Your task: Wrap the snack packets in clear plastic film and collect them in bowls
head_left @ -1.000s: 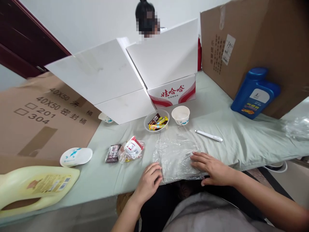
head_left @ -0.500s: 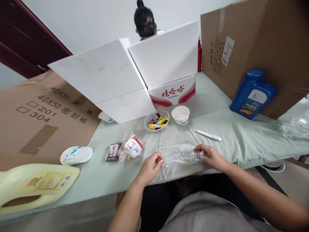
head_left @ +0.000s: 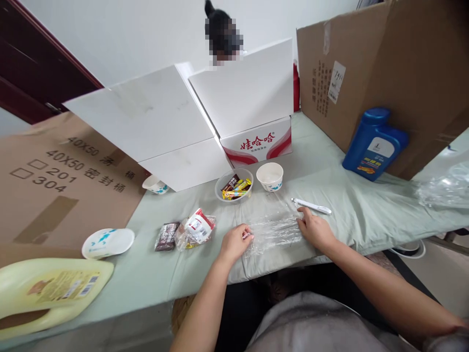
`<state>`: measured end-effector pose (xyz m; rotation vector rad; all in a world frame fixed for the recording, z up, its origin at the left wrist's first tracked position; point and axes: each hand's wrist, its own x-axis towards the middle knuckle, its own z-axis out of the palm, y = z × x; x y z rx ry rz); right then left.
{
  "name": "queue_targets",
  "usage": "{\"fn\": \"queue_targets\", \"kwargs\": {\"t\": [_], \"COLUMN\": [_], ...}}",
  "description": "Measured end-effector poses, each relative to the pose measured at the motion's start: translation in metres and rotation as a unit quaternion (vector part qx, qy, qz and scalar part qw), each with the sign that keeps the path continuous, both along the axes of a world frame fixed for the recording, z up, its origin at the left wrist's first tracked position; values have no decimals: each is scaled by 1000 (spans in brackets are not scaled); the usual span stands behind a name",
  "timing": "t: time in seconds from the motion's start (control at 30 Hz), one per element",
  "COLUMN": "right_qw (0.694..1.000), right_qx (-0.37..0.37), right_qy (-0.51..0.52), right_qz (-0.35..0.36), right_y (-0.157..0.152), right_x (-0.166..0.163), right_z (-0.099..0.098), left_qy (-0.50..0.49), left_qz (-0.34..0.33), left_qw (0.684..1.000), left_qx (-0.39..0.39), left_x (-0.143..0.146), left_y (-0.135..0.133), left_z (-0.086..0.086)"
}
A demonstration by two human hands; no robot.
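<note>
A clear plastic bag [head_left: 273, 231] lies folded into a narrow strip on the pale green table cloth [head_left: 351, 195], just in front of me. My left hand [head_left: 234, 242] pinches its left end with curled fingers. My right hand [head_left: 314, 230] presses on its right end, fingers closed over the plastic. A white pen [head_left: 311, 206] lies just beyond my right hand. Farther back stand a clear bowl of wrapped sweets [head_left: 233, 185] and an empty white paper bowl [head_left: 269, 176].
Left of the bag lie a small snack pouch [head_left: 194, 229] and a dark wrapper [head_left: 166, 236]. A white lid [head_left: 107, 242] and a yellow jug [head_left: 47, 291] lie at the left, a blue bottle [head_left: 373, 144] at the right. Open white cartons [head_left: 220, 112] and brown cardboard [head_left: 384, 68] stand behind. A person sits beyond the cartons.
The flat bag under my spread hands has been gathered and folded away from me into a narrow strip. Both hands moved forward and closed on its ends.
</note>
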<state>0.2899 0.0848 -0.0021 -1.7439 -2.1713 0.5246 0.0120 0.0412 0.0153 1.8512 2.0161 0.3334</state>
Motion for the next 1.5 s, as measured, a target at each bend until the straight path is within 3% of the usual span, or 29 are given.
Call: {"fn": "queue_targets", "kwargs": {"t": [0.2,0.3,0.53,0.7,0.9,1.17,1.3,1.4,1.5], "right_qw": [976,972,990,1000,995,988,986,986,986], "right_qx": [174,149,17,15,15,32,35,38,46], "right_qy": [48,74,136,-11,-92,-147,-161,-164,-163], "right_qz": [121,165,33,-8,-22,-24,-18,-17,-12], "right_y": [12,23,36,38,36,38,38,38,38], "right_x": [0,-3,-10,-17,-18,-17,-17,-16,-16], "right_z": [-2,2,10,12,7,1,-1,-3,-4], "left_qy": [43,64,42,21,1,-86,-173,-267,-287], "left_qz": [-29,-35,-25,-2,51,51,94,120,130], "left_qw": [999,997,999,1000,999,993,973,948,941], "left_qx": [-2,-11,-23,-16,17,56,119,126,123], "left_x": [6,8,4,2,-1,1,-1,-4,-4], "left_y": [0,-1,-1,1,1,-9,-11,-10,-12], "left_z": [8,12,9,6,-1,1,-7,-15,-18]}}
